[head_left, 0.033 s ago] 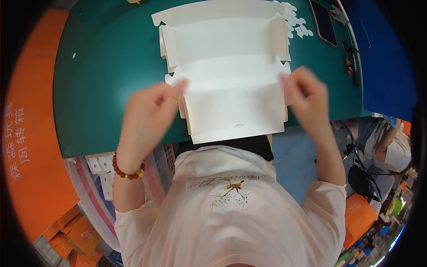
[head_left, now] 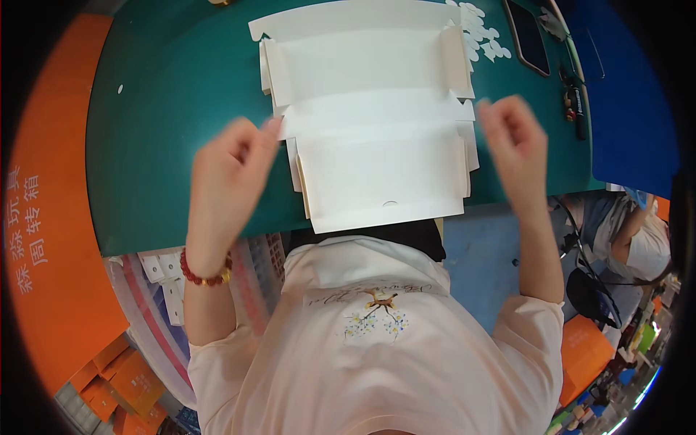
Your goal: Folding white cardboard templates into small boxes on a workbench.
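Observation:
A partly folded white cardboard box [head_left: 384, 174] lies opened out in front of me, its side walls raised and its front panel reaching past the near table edge. More pale cardboard edges show along its sides. My left hand [head_left: 235, 170] is closed by the left side, with the thumb tip touching a small pointed flap at the middle crease. Across the box, my right hand [head_left: 516, 141] has curled fingers and hovers just off the opposite flap, with nothing seen in it. Both hands are slightly blurred.
The green table [head_left: 159, 159] holds a heap of small white cut-outs [head_left: 486, 36] at the far right, beside a phone [head_left: 526, 36]. A dark pen [head_left: 579, 112] lies near the right edge. Orange panels [head_left: 58, 145] stand left; another person [head_left: 631, 232] sits at right.
Both hands have shifted outward, away from the middle of the box. My right hand has come off the box edge, and the side flaps at the crease now show more plainly.

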The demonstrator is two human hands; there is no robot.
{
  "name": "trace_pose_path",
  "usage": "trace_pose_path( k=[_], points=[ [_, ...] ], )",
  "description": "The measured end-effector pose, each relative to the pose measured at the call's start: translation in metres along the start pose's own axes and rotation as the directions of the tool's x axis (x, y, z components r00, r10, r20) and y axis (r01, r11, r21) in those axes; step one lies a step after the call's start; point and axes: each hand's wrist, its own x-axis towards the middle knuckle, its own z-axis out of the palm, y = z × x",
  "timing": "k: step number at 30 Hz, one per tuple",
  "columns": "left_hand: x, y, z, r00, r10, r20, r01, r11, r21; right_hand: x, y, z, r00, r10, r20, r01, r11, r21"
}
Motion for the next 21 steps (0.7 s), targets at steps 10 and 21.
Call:
trace_pose_path(
  k=[10, 21],
  points=[
    [0.009, -0.005, 0.012, 0.994, -0.047, 0.094, 0.042, 0.997, 0.058, 0.011, 0.004, -0.010, 0.980, 0.179, 0.092, -0.113, 0.867, -0.485],
    [0.020, -0.023, 0.027, 0.995, -0.098, 0.036, 0.103, 0.969, -0.224, 0.039, 0.018, -0.014, 0.837, 0.448, 0.313, -0.490, 0.869, 0.067]
  ],
)
